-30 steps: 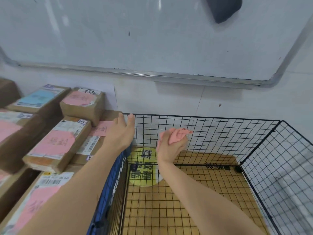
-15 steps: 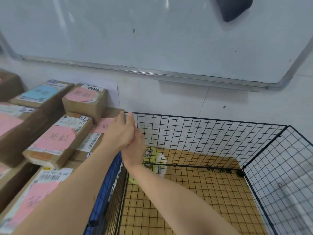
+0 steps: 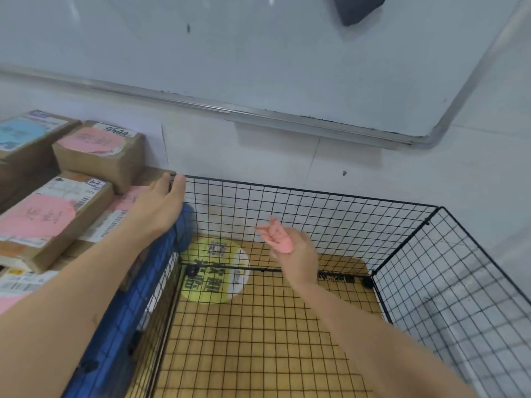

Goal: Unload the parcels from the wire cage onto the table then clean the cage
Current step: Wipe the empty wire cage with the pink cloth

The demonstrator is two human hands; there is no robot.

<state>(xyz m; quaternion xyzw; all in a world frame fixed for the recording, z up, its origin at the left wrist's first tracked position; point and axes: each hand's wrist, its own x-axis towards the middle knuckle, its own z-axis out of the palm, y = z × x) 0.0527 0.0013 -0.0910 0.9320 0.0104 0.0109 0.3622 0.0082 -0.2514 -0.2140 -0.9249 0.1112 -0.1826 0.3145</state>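
Observation:
The black wire cage [image 3: 316, 194] stands open-topped against the wall, with no parcels inside and a wooden floor showing through its mesh bottom. My left hand [image 3: 156, 206] rests on the cage's back left top corner, fingers and thumb over the rim. Inside the cage, close to the back wall, my right hand [image 3: 297, 255] holds a pink cloth [image 3: 277, 237]. Brown parcels with pink labels [image 3: 48, 215] [image 3: 97, 150] and one with a blue label [image 3: 23, 133] lie stacked on the table at the left.
The blue table edge [image 3: 129, 297] runs along the cage's left wall. Under the mesh floor lies a round yellow sticker [image 3: 214, 271]. A whiteboard [image 3: 258, 53] with a dark eraser [image 3: 359, 7] hangs on the wall behind.
My right hand swept the pink cloth left to the cage's back left corner, then back right along the back wall. My left hand stayed on the corner.

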